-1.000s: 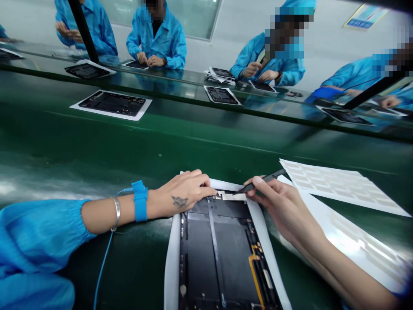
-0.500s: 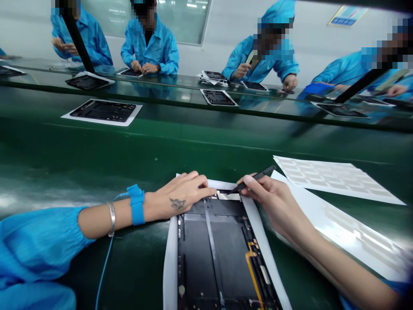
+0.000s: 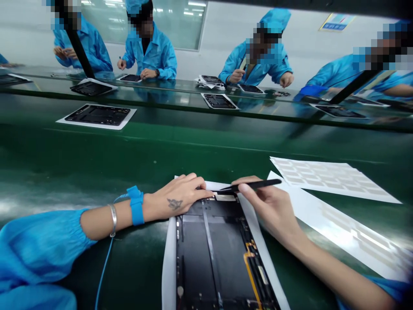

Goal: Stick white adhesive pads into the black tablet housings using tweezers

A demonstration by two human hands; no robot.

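An opened tablet (image 3: 213, 249) with black internals and an orange flex cable lies on a white sheet (image 3: 168, 267) in front of me. My left hand (image 3: 182, 193) is closed over its top left corner, the thumb lying along the top edge and the fingers bent. My right hand (image 3: 264, 198) grips black tweezers (image 3: 258, 184), held nearly level. Their tips are at the tablet's top edge, near my left fingertips. Just below them sits a pale strip (image 3: 226, 197). Whether the tips pinch anything is too small to tell.
Two white sheets of pale stickers (image 3: 332, 177) (image 3: 342, 228) lie to the right. A blue wrist strap (image 3: 137, 206) trails a cord on my left. Another tablet (image 3: 98, 116) lies farther back. Behind a raised ledge, co-workers in blue handle similar tablets (image 3: 219, 101).
My right hand has turned the tweezers flatter, and their tips have moved left and up from the pale strip to the top edge. My left hand stays in place.
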